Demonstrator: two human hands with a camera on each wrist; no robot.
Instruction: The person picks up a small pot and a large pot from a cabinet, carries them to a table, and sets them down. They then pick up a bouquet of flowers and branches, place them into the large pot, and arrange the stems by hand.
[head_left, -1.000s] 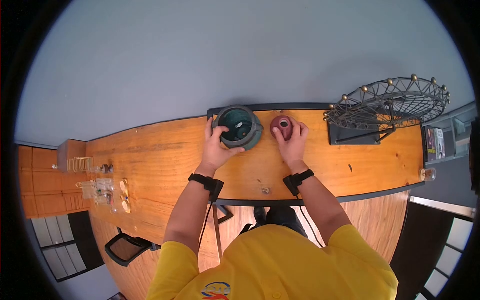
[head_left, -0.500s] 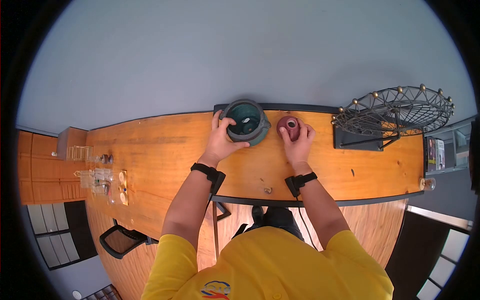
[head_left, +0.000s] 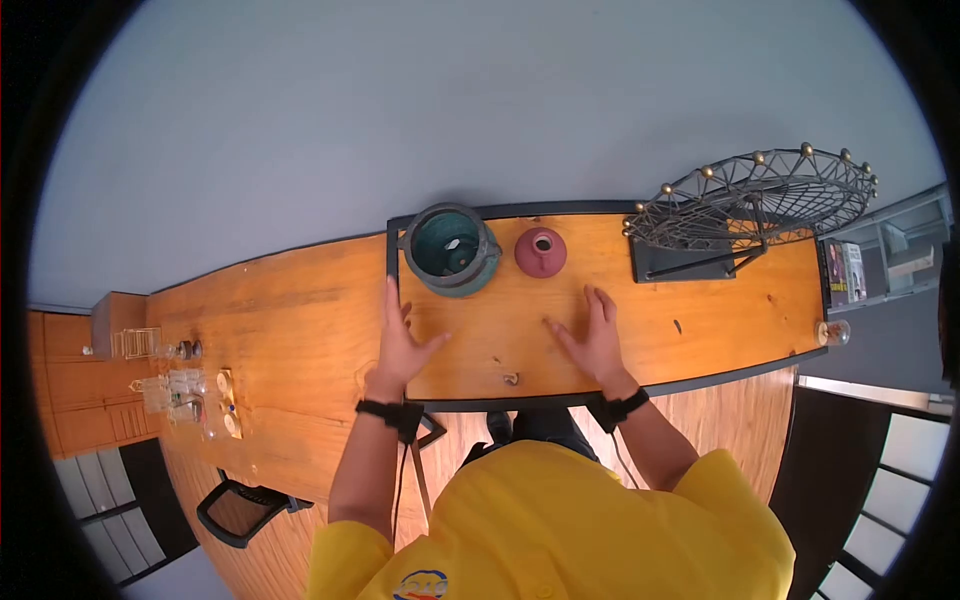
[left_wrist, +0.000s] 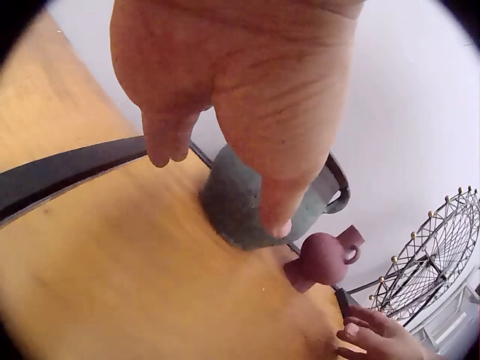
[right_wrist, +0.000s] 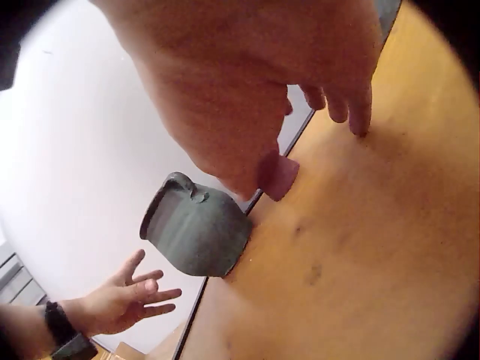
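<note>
A dark green pot (head_left: 460, 289) with a wide grey rim and looped handles stands near the back edge of the wooden table; a small pale spot shows inside it. To its right is a small maroon jug (head_left: 541, 260) with a narrow neck and a flared foot, upright. My left hand (head_left: 400, 350) hovers in front of the pot, fingers spread and holding nothing. In front of the jug, my right hand (head_left: 596, 345) is likewise bare, thumb apart from the fingers. The right wrist view shows only the jug's foot (right_wrist: 281, 180), the rest hidden behind that hand.
A black wire Ferris wheel model (head_left: 760, 205) on a dark base stands at the table's right. A small glass jar (head_left: 833, 332) is at the far right edge. On the left part of the tabletop (head_left: 290, 330) sit several glass vessels (head_left: 185, 385). A grey wall rises behind.
Both hands have come off the pot and the jug and drawn back toward the table's front edge, their fingers spreading. Pot and jug remain standing side by side.
</note>
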